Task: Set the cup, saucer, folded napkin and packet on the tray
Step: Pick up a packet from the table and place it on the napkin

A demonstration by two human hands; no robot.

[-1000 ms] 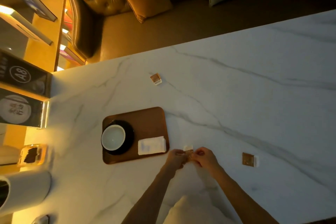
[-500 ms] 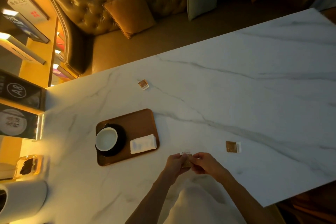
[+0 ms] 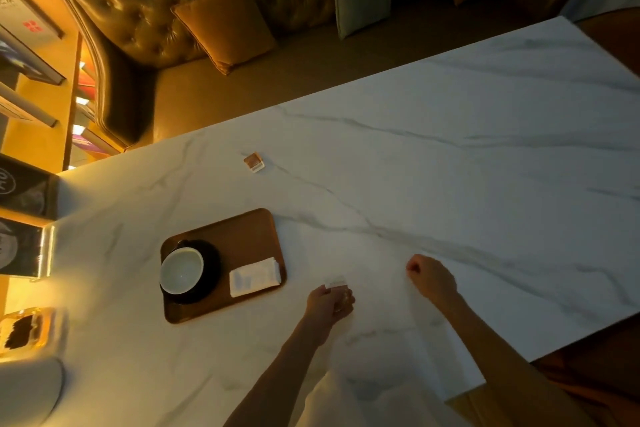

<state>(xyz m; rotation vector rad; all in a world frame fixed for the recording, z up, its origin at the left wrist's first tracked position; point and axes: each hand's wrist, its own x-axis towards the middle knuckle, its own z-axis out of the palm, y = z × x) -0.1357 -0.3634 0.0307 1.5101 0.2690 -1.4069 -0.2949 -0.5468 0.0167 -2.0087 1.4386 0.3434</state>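
A brown wooden tray [image 3: 242,232] lies on the white marble table [image 3: 450,166]. On its left side a white cup [image 3: 181,270] stands on a black saucer [image 3: 212,262]. A folded white napkin [image 3: 254,277] lies on its right side. Just right of the tray, my left hand [image 3: 327,303] pinches a small packet [image 3: 336,283] above the table. My right hand [image 3: 431,279] is further right, its fingers curled down over the spot where a second packet lay. That packet is hidden under it.
A third small packet [image 3: 254,162] lies on the table beyond the tray. At the left edge stand signs [image 3: 24,218], a lit holder [image 3: 27,329] and a white container [image 3: 27,388]. A tufted sofa with cushions [image 3: 225,21] runs behind the table.
My hands were together on one packet. My right hand has let go and moved right onto the second packet. My left hand keeps the first packet near the tray.
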